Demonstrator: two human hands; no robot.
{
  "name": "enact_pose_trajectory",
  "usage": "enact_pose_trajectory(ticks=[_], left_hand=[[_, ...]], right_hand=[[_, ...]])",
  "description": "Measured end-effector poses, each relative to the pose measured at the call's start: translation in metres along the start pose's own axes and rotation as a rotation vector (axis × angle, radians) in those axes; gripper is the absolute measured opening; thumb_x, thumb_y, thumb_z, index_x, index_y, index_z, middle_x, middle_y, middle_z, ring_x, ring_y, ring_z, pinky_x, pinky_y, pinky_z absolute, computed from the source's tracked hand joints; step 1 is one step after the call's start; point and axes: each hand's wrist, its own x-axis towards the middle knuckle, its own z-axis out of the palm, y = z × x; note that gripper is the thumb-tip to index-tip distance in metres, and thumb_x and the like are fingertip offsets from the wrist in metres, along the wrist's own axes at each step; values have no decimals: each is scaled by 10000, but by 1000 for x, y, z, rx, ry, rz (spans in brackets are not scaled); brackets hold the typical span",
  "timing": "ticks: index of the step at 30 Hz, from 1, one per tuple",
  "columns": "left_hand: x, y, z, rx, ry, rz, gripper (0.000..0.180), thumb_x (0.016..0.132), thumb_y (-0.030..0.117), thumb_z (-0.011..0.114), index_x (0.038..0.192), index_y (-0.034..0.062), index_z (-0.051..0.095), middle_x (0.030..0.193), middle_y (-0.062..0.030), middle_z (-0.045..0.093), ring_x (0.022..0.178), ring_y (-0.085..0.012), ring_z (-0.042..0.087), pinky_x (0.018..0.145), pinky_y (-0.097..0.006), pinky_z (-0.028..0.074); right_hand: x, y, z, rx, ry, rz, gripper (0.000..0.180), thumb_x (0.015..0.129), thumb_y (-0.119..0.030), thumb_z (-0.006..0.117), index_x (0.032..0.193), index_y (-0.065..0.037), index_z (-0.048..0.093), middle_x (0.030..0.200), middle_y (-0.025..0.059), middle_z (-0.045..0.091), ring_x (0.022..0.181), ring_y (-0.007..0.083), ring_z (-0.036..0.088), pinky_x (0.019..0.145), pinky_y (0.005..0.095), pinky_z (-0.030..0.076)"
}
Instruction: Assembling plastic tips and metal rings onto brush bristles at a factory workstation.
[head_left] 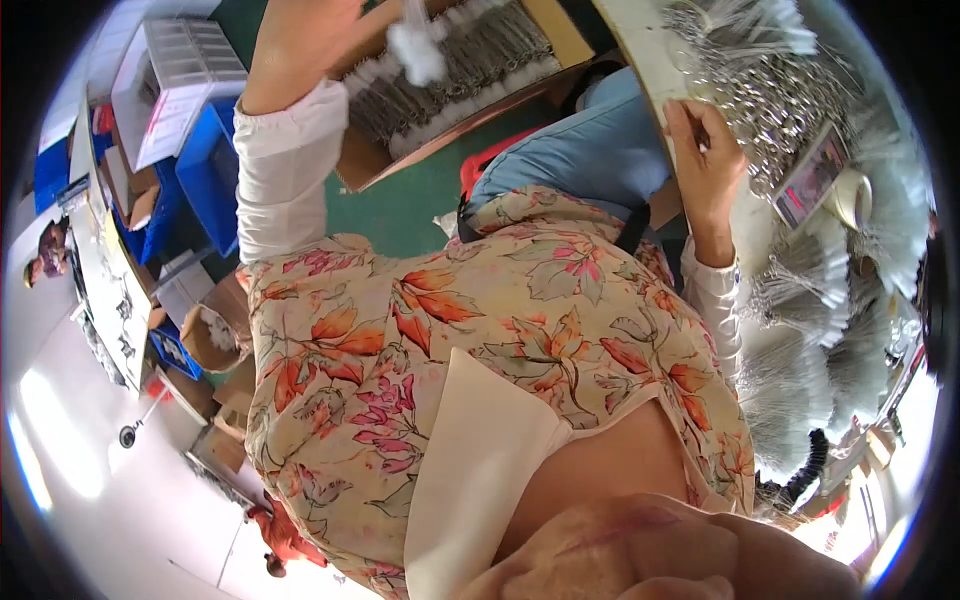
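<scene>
My left hand (310, 35) is raised over a cardboard box (385, 165) and partly cut off by the top edge. Its fingers are closed around a small bunch of white-tipped wire brushes (416, 52), blurred by motion. Inside the box, thin metal brushes (470, 70) with white ends lie in dense rows. At the edge of the worktable (655, 60), my right hand (712, 160) has its fingers curled in, and nothing shows in them. Beside it lies a heap of looped metal wire ends (785, 105).
Bundles of pale wire brushes (800, 370) cover the right side of the table. A phone (812, 175) and a white tape roll (850, 200) lie among them. Blue bins (208, 175) and clear drawers (195, 55) stand left. Other people (285, 535) are farther off.
</scene>
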Motion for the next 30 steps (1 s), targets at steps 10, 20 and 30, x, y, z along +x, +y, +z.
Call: enact_pose_trajectory(ticks=[10, 20, 30], left_hand=[[-123, -318, -28, 1173, -585, -405, 182, 837, 175, 505, 936, 74, 619, 861, -152, 659, 818, -354, 639, 665, -439, 513], [-223, -436, -45, 1256, -793, -785, 254, 817, 168, 511, 989, 60, 664, 997, -180, 656, 950, -318, 640, 770, -447, 516], [-101, -385, 55, 519, 5, -468, 205, 836, 192, 555, 966, 77, 665, 929, -158, 656, 875, -330, 632, 755, -397, 502]], right_hand=[[9, 25, 37, -282, -89, -136, 87, 787, -80, 701, 785, -18, 639, 645, 79, 604, 505, 150, 554, 483, 250, 431], [2, 25, 32, -474, -72, -160, 87, 762, -53, 713, 751, -31, 629, 594, 54, 574, 462, 128, 529, 426, 245, 396], [11, 19, 25, -418, -29, -121, 78, 749, -36, 701, 748, -35, 624, 605, 51, 574, 444, 144, 517, 420, 257, 396]])
